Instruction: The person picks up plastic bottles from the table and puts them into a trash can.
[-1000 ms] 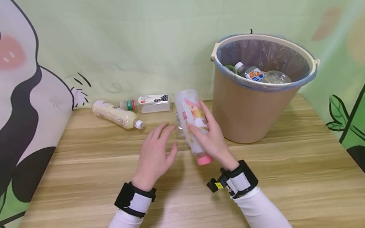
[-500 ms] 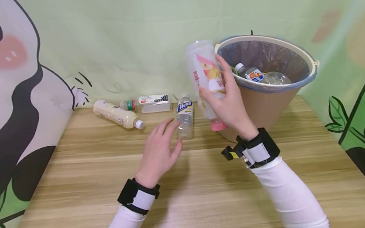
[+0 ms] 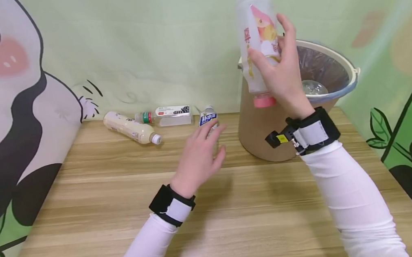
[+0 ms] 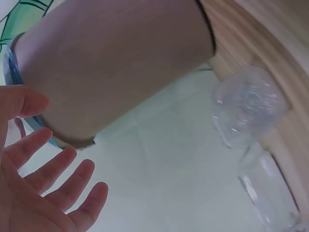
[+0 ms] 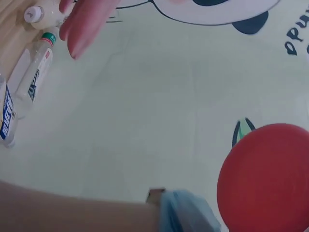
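My right hand (image 3: 285,70) grips a whitish plastic bottle (image 3: 255,44) with a fruit label, its pink cap (image 5: 265,179) pointing down. The bottle is up in front of the left part of the bin's (image 3: 261,132) rim and hides it. Fingers spread, my left hand (image 3: 198,158) hovers over the table, holding nothing. Just beyond its fingertips lies a clear bottle (image 3: 208,114) with a blue label, partly hidden by that hand in the head view. In the left wrist view, the same clear bottle (image 4: 251,106) is apart from the relaxed fingers.
At the back left lie a cream-coloured bottle (image 3: 128,128) with a white cap and a clear bottle (image 3: 173,116) with a green cap. Inside the bin's bag-lined mouth, a clear bottle (image 3: 314,87) shows. A printed cloth (image 3: 140,48) stands behind the wooden table (image 3: 105,194).
My right hand has carried the pink-capped bottle up and right, from above the table to the bin. My left hand has shifted right and forward, toward the blue-labelled bottle.
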`<state>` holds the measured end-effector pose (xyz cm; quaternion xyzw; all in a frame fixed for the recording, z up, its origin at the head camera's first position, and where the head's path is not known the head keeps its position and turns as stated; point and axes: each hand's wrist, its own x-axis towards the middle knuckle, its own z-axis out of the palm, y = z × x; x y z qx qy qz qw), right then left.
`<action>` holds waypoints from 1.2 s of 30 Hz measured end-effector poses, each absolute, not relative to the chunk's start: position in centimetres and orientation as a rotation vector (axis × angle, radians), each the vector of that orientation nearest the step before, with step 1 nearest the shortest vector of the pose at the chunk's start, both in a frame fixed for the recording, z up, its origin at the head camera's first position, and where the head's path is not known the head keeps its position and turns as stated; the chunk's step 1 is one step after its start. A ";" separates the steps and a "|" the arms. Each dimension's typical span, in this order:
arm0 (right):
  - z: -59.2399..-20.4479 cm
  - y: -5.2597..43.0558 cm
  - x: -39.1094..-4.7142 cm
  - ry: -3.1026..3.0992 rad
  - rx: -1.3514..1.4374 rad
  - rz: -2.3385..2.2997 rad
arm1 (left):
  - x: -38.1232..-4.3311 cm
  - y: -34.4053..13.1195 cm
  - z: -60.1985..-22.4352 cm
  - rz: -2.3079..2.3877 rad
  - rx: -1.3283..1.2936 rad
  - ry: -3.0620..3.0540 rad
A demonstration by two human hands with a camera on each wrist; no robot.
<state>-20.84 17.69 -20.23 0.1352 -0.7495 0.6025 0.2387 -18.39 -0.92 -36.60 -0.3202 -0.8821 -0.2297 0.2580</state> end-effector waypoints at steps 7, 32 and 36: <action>-18.8 21.0 -22.3 -1.925 0.264 1.666 | -18.2 0.5 -35.8 -0.624 -0.925 -2.378; -20.0 28.5 -24.9 -2.221 0.003 1.010 | -17.4 -0.6 -37.4 -0.637 -0.902 -2.424; -20.3 28.1 -24.9 -2.211 0.044 1.005 | -17.5 -0.8 -37.6 -0.636 -0.892 -2.430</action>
